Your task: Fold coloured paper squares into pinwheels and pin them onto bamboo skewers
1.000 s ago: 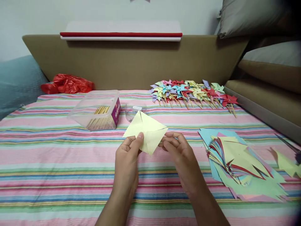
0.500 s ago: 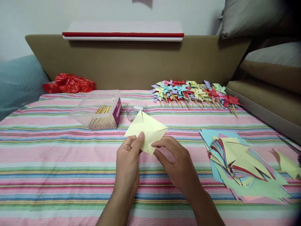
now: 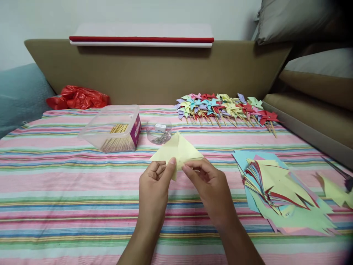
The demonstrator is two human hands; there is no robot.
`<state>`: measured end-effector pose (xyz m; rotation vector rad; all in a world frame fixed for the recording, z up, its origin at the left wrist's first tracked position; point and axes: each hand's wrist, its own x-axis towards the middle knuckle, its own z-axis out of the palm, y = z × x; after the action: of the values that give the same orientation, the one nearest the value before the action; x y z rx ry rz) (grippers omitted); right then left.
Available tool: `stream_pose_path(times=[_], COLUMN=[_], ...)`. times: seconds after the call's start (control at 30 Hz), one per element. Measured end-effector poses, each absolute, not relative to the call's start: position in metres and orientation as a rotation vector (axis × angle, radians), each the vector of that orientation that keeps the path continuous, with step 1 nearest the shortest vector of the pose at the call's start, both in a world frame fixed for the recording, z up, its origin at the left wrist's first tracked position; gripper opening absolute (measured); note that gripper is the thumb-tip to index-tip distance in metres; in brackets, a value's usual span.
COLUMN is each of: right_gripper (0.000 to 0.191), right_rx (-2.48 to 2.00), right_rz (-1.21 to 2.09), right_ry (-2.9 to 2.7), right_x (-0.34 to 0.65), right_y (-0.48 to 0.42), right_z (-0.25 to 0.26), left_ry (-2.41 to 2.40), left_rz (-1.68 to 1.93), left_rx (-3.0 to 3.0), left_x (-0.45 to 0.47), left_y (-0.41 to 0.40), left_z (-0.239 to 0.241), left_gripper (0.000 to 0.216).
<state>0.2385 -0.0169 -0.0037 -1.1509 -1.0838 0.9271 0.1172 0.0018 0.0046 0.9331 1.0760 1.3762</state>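
- I see the pale yellow paper (image 3: pixel 168 151) raised above the striped cloth (image 3: pixel 82 221), between both hands
- Left hand (image 3: pixel 156 184): fingers closed on it, thumb on top near its middle
- Right hand (image 3: pixel 211 180): thumb and fingertips pinched together at its lower right edge
- I'd press the left thumb firmly and curve the right side gently, without creasing
- Just beyond, I see a round clear container (image 3: pixel 149 139) the paper could brush; farther left, a tub (image 3: pixel 95 127) of sticks (image 3: pixel 119 129)
- Pinwheels (image 3: pixel 226 106) and cut sheets (image 3: pixel 278 178) lie well apart, rightward
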Motion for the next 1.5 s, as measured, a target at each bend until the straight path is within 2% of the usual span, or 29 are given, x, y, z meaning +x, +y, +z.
stream_pose_path(times=[0.9, 1.5], right_gripper=[0.024, 0.018], right_rx=[-1.214, -1.223], right_rz=[0.958, 0.872], right_ry=[-0.873, -0.914], right_x=[0.231, 0.225], right_y=[-0.017, -0.018], right_z=[-0.001, 0.0], left_ry=[1.085, 1.02], left_rz=[1.325, 1.343], left_rx=[0.934, 0.865], left_x=[0.123, 0.124], left_y=[-0.003, -0.002], left_z=[0.004, 0.002], left_gripper=[0.023, 0.019])
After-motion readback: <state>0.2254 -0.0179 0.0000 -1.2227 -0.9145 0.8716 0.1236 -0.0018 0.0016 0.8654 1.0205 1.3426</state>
